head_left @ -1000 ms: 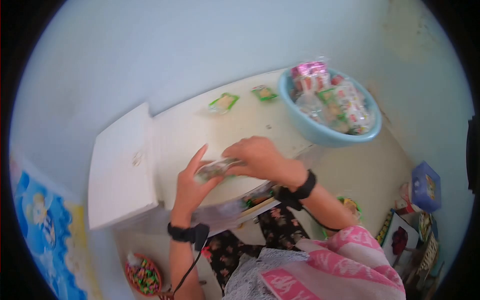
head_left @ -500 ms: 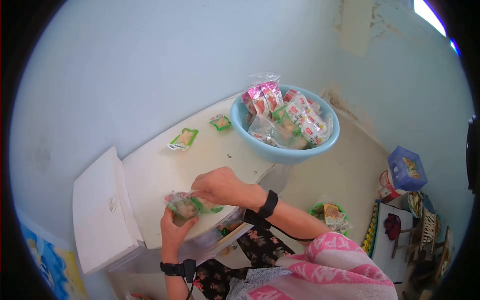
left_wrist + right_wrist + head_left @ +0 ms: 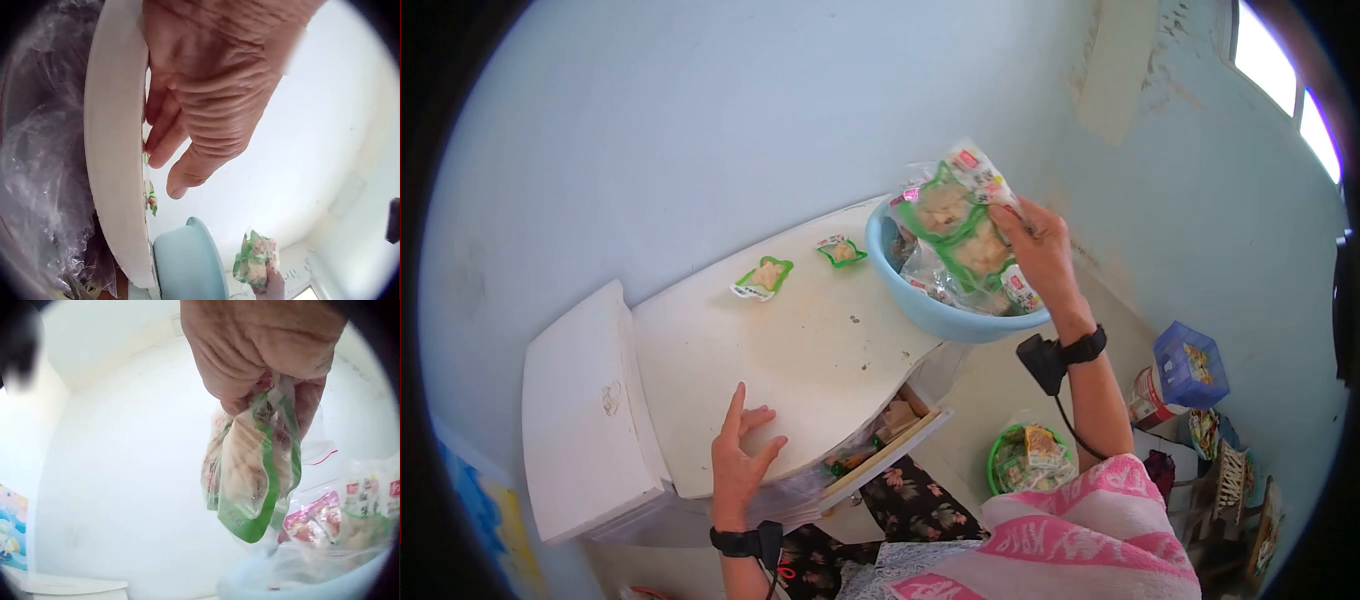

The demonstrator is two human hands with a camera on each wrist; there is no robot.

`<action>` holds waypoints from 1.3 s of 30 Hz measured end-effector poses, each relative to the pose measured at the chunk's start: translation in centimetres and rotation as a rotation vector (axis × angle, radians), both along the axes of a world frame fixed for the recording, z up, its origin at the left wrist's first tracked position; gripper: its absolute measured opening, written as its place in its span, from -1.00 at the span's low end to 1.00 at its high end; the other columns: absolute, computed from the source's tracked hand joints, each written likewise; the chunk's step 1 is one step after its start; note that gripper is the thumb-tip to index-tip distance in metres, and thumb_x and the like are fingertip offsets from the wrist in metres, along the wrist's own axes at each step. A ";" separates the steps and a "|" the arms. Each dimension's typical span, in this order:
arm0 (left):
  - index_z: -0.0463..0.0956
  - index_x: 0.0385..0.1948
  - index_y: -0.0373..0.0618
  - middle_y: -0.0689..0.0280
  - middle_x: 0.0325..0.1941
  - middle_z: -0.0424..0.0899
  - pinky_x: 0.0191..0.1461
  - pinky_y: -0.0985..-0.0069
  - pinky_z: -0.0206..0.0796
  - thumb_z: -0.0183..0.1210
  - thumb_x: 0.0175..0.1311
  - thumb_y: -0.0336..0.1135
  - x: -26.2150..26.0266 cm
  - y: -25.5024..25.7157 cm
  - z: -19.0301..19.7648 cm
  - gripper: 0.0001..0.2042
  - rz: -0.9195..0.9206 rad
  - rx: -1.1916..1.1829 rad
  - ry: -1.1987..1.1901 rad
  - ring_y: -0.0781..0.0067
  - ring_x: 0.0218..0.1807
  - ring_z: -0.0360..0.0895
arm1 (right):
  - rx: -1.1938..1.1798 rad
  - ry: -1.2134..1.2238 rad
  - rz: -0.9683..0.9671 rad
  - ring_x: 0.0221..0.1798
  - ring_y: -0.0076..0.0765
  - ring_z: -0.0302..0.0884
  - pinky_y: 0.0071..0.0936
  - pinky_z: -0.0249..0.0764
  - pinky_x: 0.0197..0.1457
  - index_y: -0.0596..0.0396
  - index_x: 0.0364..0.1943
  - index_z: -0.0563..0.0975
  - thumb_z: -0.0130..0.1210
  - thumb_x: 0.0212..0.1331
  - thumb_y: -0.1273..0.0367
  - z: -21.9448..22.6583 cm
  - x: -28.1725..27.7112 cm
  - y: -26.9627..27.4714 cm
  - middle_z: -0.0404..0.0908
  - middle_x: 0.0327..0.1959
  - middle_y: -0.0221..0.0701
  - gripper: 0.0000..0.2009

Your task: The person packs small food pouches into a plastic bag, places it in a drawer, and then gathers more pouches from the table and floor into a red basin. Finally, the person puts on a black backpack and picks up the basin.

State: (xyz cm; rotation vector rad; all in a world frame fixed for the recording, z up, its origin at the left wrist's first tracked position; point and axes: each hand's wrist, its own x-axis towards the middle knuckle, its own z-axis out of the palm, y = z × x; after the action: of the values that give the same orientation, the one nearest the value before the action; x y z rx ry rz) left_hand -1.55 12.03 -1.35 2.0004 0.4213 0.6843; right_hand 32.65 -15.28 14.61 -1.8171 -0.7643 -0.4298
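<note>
My right hand (image 3: 1045, 258) is raised over the light-blue basin (image 3: 965, 328) and pinches several green-edged snack packets (image 3: 978, 245) by their upper end. In the right wrist view these packets (image 3: 250, 478) hang down from the fingers, pale food showing through clear plastic. My left hand (image 3: 738, 462) hovers at the front of the white table (image 3: 800, 345), fingers apart and holding nothing. Two more green-edged packets lie toward the back of the table, one at the left (image 3: 762, 278) and one nearer the basin (image 3: 841, 250). Pink-and-white packets (image 3: 312, 519) fill part of the basin.
Below the tabletop, an open drawer (image 3: 885, 455) holds assorted items. A green basket (image 3: 992, 462) of packets stands on the floor. Beyond it are a purple plastic box (image 3: 1185, 365) and other household things. A white raised panel (image 3: 590, 410) borders the table's left side.
Both hands worked at the packets over the table; then the right hand carried them up and right to above the basin. The left hand let go and stayed near the table's front.
</note>
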 end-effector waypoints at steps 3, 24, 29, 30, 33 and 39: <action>0.20 0.55 -0.15 0.12 0.03 0.80 0.46 0.21 0.31 0.45 0.09 -0.42 0.0 0.1 -0.1 -0.11 -0.014 0.012 -0.005 0.14 0.25 0.65 | -0.250 -0.037 -0.016 -0.38 -0.28 0.55 -0.24 0.46 -0.22 0.23 -0.22 0.68 0.24 0.35 0.22 -3.0 4.6 -2.8 0.61 -0.46 -0.16 -0.71; 0.39 0.43 -0.24 0.21 -0.09 0.80 0.29 0.40 0.41 0.22 0.46 -0.38 -0.5 0.6 -1.0 -0.48 0.097 0.015 -0.074 0.45 0.03 0.68 | -0.099 -0.607 0.097 -0.01 0.02 0.66 -0.19 0.55 0.11 0.16 -0.03 0.64 0.28 0.16 0.64 -7.8 -10.1 0.7 0.73 -0.01 -0.19 -0.72; 0.43 0.37 -0.28 0.19 -0.18 0.79 0.26 0.36 0.43 0.22 0.45 -0.40 -0.7 0.3 -1.1 -0.53 0.140 -0.091 -0.188 0.41 -0.04 0.72 | -0.134 -0.306 0.436 -0.22 -0.04 0.67 -0.19 0.56 -0.14 0.15 -0.19 0.66 0.32 0.10 0.61 -15.5 -16.6 3.0 0.73 -0.24 -0.24 -0.81; 0.43 0.35 -0.29 0.20 -0.17 0.78 0.25 0.37 0.43 0.19 0.47 -0.41 -0.8 0.3 -1.0 -0.55 0.141 -0.133 -0.219 0.42 -0.04 0.72 | -0.151 -0.273 0.458 -0.22 -0.04 0.66 -0.20 0.56 -0.14 0.15 -0.20 0.66 0.33 0.10 0.60 -16.7 -17.4 3.1 0.73 -0.24 -0.25 -0.82; 0.45 0.32 -0.32 0.20 -0.16 0.77 0.20 0.40 0.45 0.11 0.50 -0.43 -2.0 0.0 -0.7 -0.60 0.192 -0.205 -0.308 0.43 -0.03 0.71 | -0.180 -0.169 0.492 -0.22 -0.07 0.65 -0.21 0.54 -0.14 0.15 -0.23 0.65 0.32 0.13 0.52 -19.9 -19.5 3.7 0.73 -0.25 -0.29 -0.86; 0.57 0.15 -0.30 0.17 -0.20 0.80 0.12 0.35 0.49 0.26 0.40 -0.40 -7.4 -5.8 -1.5 -0.66 0.342 -0.179 -0.329 0.36 -0.07 0.73 | -0.208 -0.221 0.485 -0.20 -0.21 0.59 -0.26 0.39 -0.11 0.03 -0.32 0.64 0.35 0.08 0.49 -23.4 -20.1 4.1 0.72 -0.26 -0.45 -0.88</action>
State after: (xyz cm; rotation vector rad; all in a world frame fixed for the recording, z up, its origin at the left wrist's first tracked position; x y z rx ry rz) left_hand -8.93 6.27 -2.88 1.6236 0.6084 1.1282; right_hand 12.55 -11.20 -8.81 -1.7114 -1.4061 -0.2379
